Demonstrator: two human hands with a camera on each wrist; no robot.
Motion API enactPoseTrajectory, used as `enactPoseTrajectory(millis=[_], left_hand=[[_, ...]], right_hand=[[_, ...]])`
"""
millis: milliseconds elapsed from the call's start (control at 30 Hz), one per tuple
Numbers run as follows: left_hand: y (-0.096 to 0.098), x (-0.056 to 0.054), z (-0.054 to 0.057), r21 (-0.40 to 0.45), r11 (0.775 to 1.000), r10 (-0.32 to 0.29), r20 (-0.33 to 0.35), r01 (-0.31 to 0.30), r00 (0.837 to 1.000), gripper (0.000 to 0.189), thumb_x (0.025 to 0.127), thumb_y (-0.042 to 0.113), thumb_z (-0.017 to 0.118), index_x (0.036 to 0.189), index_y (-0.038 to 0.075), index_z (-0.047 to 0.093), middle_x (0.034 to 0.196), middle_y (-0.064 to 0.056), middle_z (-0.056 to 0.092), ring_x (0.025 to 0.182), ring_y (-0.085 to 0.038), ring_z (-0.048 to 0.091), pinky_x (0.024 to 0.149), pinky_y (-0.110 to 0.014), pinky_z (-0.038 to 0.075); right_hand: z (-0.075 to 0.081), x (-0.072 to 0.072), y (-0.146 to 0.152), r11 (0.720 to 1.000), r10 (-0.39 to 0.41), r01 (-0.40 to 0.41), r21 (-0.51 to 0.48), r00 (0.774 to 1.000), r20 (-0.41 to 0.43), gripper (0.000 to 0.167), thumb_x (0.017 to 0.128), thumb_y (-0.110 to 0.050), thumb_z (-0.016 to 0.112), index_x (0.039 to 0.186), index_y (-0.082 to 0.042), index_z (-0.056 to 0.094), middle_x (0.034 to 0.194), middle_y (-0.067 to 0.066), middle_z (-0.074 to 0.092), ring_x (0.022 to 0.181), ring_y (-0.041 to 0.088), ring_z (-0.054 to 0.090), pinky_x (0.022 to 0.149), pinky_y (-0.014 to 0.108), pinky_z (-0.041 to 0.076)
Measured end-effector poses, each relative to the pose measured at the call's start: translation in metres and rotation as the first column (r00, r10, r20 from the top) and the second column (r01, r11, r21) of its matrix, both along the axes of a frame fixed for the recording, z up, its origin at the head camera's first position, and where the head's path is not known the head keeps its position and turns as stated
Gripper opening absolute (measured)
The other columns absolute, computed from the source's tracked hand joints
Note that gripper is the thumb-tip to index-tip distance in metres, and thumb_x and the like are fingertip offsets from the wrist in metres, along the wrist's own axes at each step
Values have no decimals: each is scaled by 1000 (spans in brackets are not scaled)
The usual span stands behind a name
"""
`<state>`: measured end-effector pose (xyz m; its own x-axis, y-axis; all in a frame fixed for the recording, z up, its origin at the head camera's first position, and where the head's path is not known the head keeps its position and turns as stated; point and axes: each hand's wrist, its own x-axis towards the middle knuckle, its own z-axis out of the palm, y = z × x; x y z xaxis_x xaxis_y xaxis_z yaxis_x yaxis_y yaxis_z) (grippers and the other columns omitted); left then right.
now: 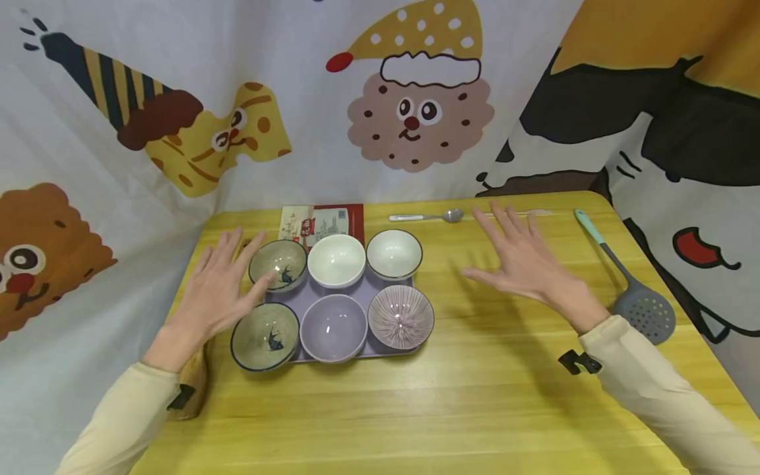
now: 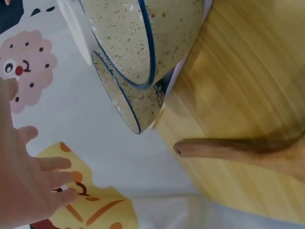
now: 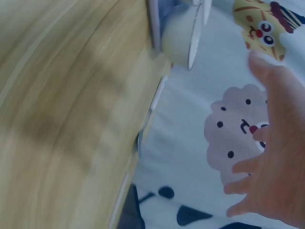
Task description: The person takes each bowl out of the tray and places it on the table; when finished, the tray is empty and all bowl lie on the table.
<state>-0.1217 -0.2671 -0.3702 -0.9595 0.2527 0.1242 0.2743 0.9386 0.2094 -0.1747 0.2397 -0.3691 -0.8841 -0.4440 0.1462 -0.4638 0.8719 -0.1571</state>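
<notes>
My left hand [image 1: 216,284] hovers with spread fingers beside two speckled bowls, a rear one [image 1: 278,254] and a front one [image 1: 261,323]; it holds nothing. Across the table, my right hand [image 1: 525,260] is also raised above the wood with its fingers apart, nothing in it. Between the hands, a lavender tray [image 1: 304,298] carries the speckled bowls along with a white bowl [image 1: 336,260], a dark-rimmed white bowl [image 1: 394,253], a lavender bowl [image 1: 334,328] and a striped bowl [image 1: 401,316]. Both wrist views show the hands held off the table.
Behind the bowls lies a red and beige packet [image 1: 332,221]. A spoon [image 1: 410,217] and a thin pale utensil [image 1: 539,212] lie along the back edge. A perforated grey turner [image 1: 644,310] is at right. Under the left forearm lies a wooden utensil [image 2: 214,149], partly hidden.
</notes>
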Motion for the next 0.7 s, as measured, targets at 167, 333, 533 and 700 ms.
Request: enactPoseTrajectory(millis=[167, 333, 533, 700], left_hand=[[-3, -6, -4, 97, 995, 19, 9, -20, 1000, 79, 102, 53, 48, 165, 20, 14, 164, -30, 21, 150, -53, 20, 121, -70, 16], [-8, -9, -11, 228, 971, 58, 81, -75, 995, 83, 102, 51, 52, 165, 19, 9, 165, -27, 23, 146, -55, 26, 115, -75, 23], [-18, -10, -20, 362, 922, 65, 207, -138, 976, 87, 101, 51, 55, 165, 20, 4, 166, -26, 21, 147, -54, 26, 115, -75, 23], [-26, -7, -31, 415, 894, 36, 313, -171, 949, 94, 100, 50, 58, 164, 23, -5, 162, -33, 23, 142, -58, 31, 113, -76, 27]], right_hand=[[-8, -10, -14, 993, 19, -11, -115, 998, 63, 116, 81, -57, 80, 164, -14, 12, 166, 28, 16, 150, 52, 22, 120, 74, 12], [-20, -20, -27, 960, 101, -62, -273, 986, 132, 117, 80, -48, 84, 164, -14, 11, 169, 22, 15, 152, 47, 21, 122, 68, 18], [-36, -31, -39, 916, 193, -115, -384, 966, 171, 118, 79, -45, 86, 165, -17, 11, 170, 15, 16, 155, 41, 20, 123, 65, 20], [-50, -39, -50, 889, 248, -140, -436, 947, 202, 117, 78, -41, 88, 164, -17, 12, 169, 15, 18, 152, 41, 27, 122, 64, 23]])
